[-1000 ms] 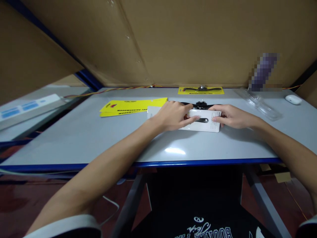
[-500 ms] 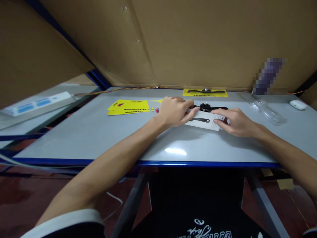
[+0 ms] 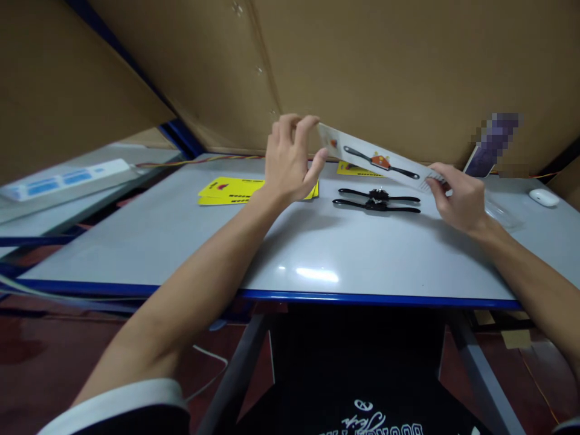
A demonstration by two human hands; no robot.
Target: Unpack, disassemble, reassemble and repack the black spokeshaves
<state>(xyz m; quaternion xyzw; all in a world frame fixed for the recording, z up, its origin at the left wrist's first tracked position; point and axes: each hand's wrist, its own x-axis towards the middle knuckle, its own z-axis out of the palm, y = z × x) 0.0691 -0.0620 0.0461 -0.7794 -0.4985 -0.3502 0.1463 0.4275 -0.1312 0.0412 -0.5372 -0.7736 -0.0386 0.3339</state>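
My right hand [image 3: 460, 196] pinches the right end of a white printed card [image 3: 399, 172], held tilted above the table with its left end higher. A black spokeshave is pictured on the card's face. At the card's upper left end is my left hand [image 3: 292, 157], its fingers spread; whether a fingertip touches the edge, I cannot tell. Below the card, two black spokeshaves [image 3: 378, 206] lie side by side on the table. Several yellow cards [image 3: 231, 190] lie partly behind my left hand. Another yellow card [image 3: 356, 170] at the back is mostly covered by the white card.
Clear plastic packaging [image 3: 501, 214] lies at right, partly behind my right hand. Farther right is a white computer mouse [image 3: 544, 197]. A phone-like object with a blurred screen [image 3: 492, 145] leans at the back. A power strip [image 3: 67, 178] rests on the left surface; cardboard walls [image 3: 385, 72] enclose the table.
The white card has risen from the table in my right hand, uncovering a second spokeshave. My left hand has lifted up and left, and its fingers have spread.
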